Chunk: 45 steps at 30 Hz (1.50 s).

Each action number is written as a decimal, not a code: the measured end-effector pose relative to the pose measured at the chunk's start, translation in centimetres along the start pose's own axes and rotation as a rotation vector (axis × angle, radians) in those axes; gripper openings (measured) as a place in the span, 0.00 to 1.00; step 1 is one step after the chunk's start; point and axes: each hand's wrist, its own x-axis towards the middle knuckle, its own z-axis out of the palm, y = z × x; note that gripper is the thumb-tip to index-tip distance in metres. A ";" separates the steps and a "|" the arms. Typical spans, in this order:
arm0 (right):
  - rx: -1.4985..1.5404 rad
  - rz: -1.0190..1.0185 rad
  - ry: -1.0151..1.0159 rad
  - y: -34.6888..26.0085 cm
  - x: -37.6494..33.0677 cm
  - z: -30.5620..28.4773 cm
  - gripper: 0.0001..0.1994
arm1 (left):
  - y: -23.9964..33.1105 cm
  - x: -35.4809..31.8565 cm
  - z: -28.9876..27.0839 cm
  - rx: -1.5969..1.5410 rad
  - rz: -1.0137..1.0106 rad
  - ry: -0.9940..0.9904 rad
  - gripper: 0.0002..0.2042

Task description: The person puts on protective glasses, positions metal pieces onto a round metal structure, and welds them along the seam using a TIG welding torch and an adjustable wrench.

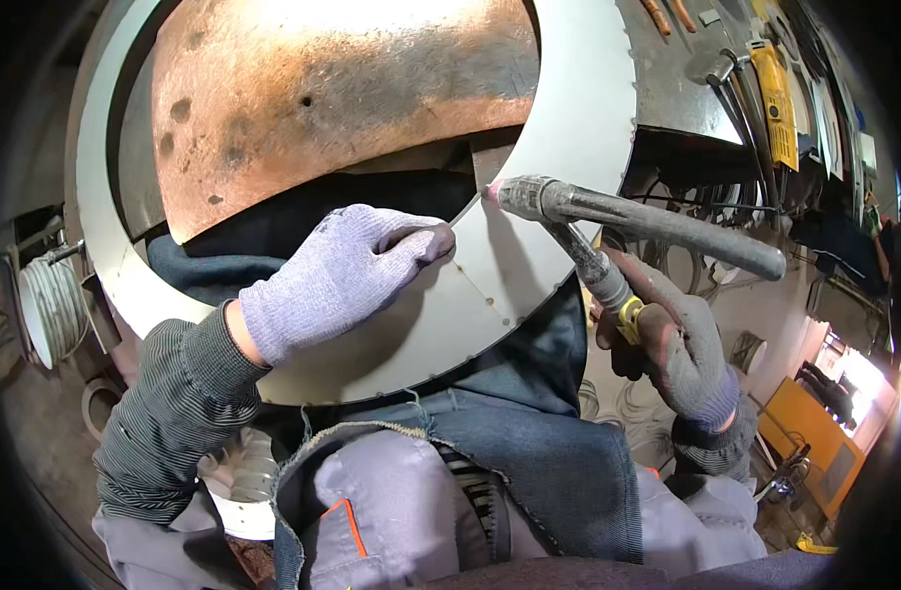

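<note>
Torch (657,222) in right grip (681,344)

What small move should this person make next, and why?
Perhaps the right hand should guide the torch slightly along the inner edge of the pale ring: its nozzle sits at that edge, and the left hand lies over the ring nearby.

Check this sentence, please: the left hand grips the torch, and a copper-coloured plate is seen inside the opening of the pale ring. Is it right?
Not fully. The head view shows the right hand gripping the torch; the left hand is at the ring. The copper-coloured plate is indeed seen inside the opening of the pale ring.
</note>
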 end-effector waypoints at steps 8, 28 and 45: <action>0.037 -0.006 0.043 -0.1 -0.3 -0.2 0.31 | -0.3 -0.4 0.7 0.066 0.091 0.103 0.14; -0.054 -0.027 -0.003 -0.6 0.3 -0.1 0.27 | -0.6 -0.3 0.8 0.091 0.133 0.112 0.15; 0.068 0.009 -0.019 -1.0 0.0 -1.1 0.28 | -0.7 -0.2 0.5 0.036 0.105 0.050 0.18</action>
